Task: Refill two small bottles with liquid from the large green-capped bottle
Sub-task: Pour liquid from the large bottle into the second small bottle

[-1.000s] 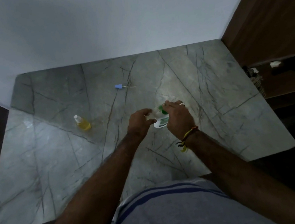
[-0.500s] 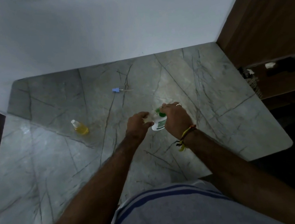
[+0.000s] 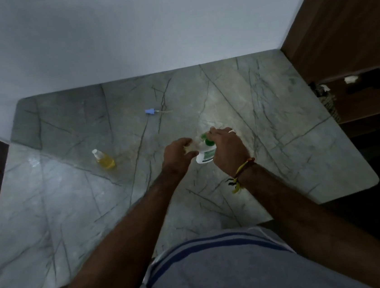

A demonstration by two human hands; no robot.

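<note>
My right hand (image 3: 226,150) grips the large white bottle with the green cap (image 3: 205,155) and holds it tilted to the left above the marble table (image 3: 275,115). Its green end meets a small clear bottle (image 3: 193,146) that my left hand (image 3: 177,156) holds; my fingers hide most of that bottle. A second small bottle (image 3: 104,159), full of yellow liquid and with a white top, stands alone on the table at the left.
A blue-hubbed needle (image 3: 153,111) lies on the table further back. A white wall runs behind the table and a brown wooden panel (image 3: 347,19) stands at the right. The table's right edge drops to a dark floor.
Both hands stay together on the two bottles with little change in grip. The view has shifted slightly as my head moved.
</note>
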